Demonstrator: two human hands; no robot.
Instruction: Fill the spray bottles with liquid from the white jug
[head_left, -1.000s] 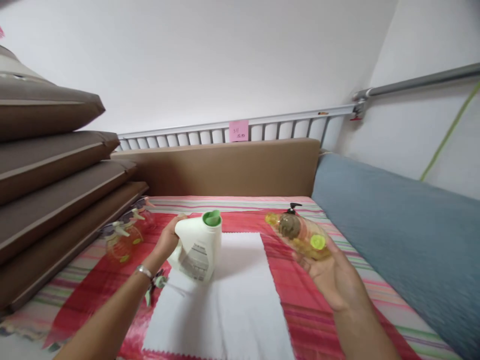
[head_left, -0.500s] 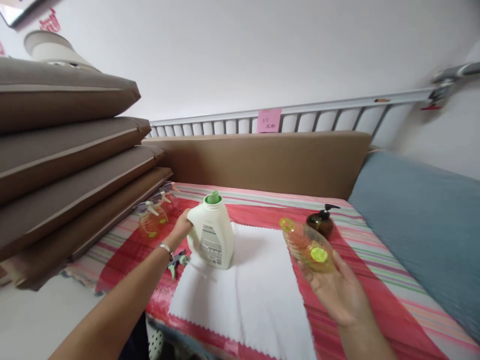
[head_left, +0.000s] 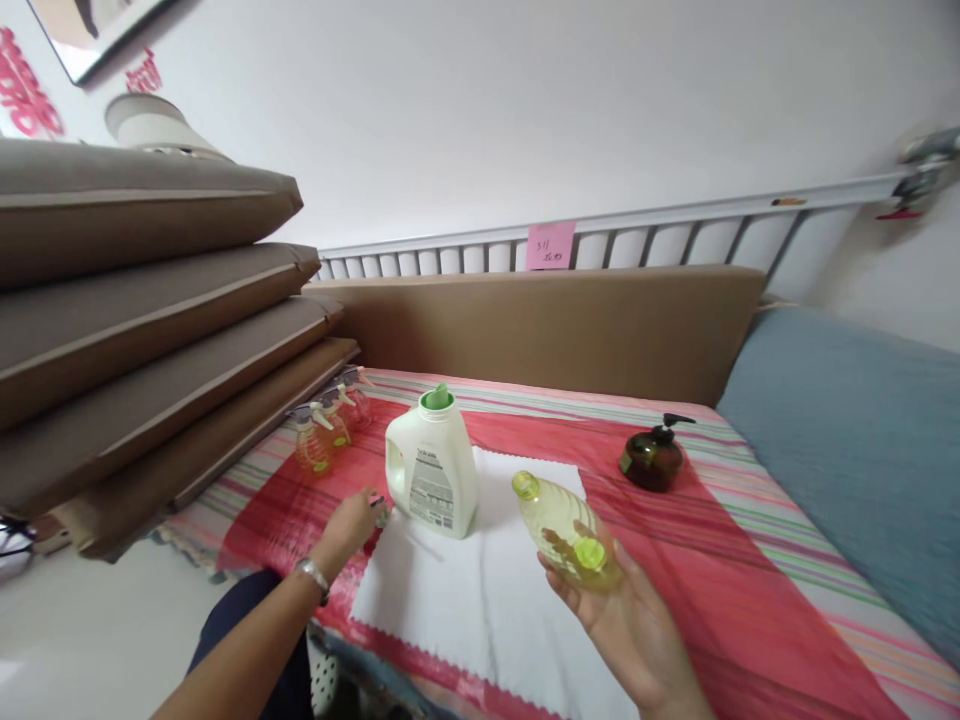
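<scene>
My right hand [head_left: 637,630] is closed round the lower part of a clear yellow plastic bottle [head_left: 559,530]. The bottle is tilted, its uncapped neck pointing up and left, above a white cloth [head_left: 480,610]. Over at the cloth's left edge, my left hand [head_left: 349,530] has its fingers closed on a trigger spray head [head_left: 381,513], mostly hidden by the hand. The spray head's thin tube lies on the cloth. Beside that hand a white detergent jug [head_left: 435,470] with a green spout stands upright on the cloth.
Several spray bottles [head_left: 313,445] stand at the left by stacked brown cushions [head_left: 150,330]. A brown pump bottle [head_left: 651,460] stands right of the cloth. Behind runs a brown padded board [head_left: 540,325]; a blue cushion [head_left: 847,450] borders the right.
My left hand has let go of the jug's handle and moved down to the spray head. My right hand has brought the yellow bottle left and lower, over the cloth.
</scene>
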